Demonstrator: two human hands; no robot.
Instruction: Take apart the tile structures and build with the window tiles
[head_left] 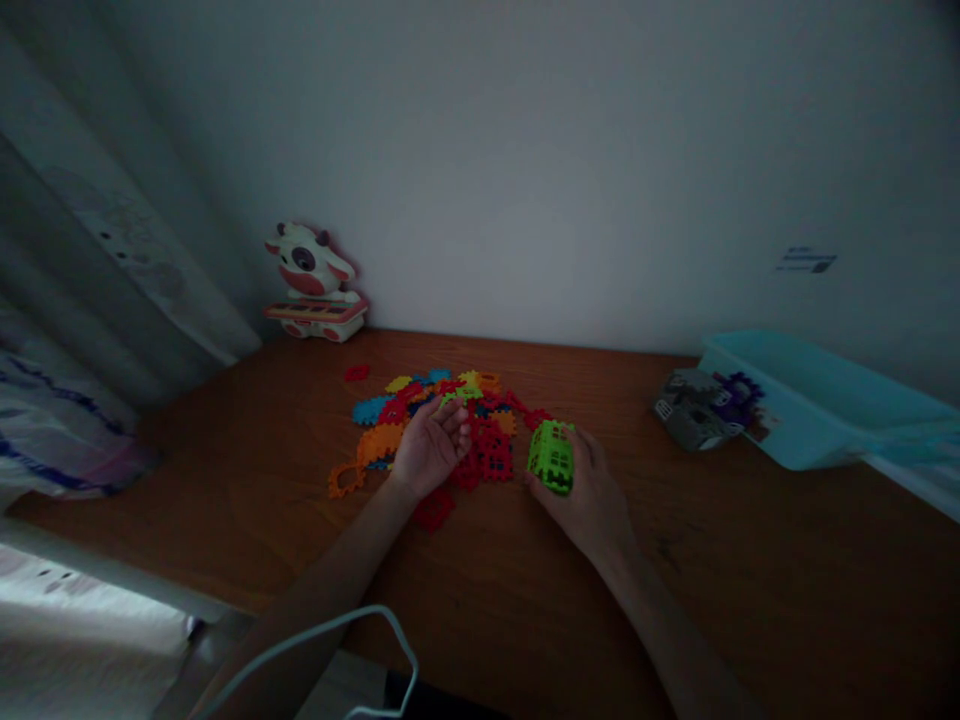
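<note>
My right hand (pixel 589 490) grips a bright green boxy piece (pixel 551 455) with window-like openings and toothed edges, built from interlocking plastic tiles. Palm up, my left hand (pixel 433 447) rests over a pile of coloured interlocking tiles, its fingers loosely curled and apart with nothing visible in them. Red tiles (pixel 495 452) lie just right of that hand. An orange tile (pixel 381 442) and an orange ring-shaped piece (pixel 346 481) are to its left, with a blue piece (pixel 371 410) behind them. One red tile (pixel 433 511) lies near my left wrist.
A cow-shaped toy keyboard (pixel 315 290) stands at the back left by the wall. On the right is a light blue bin (pixel 810 400), with a grey and purple toy (pixel 701 408) beside it. A white cable (pixel 330 625) crosses my left forearm. A plastic bag (pixel 67 430) sits at the left edge.
</note>
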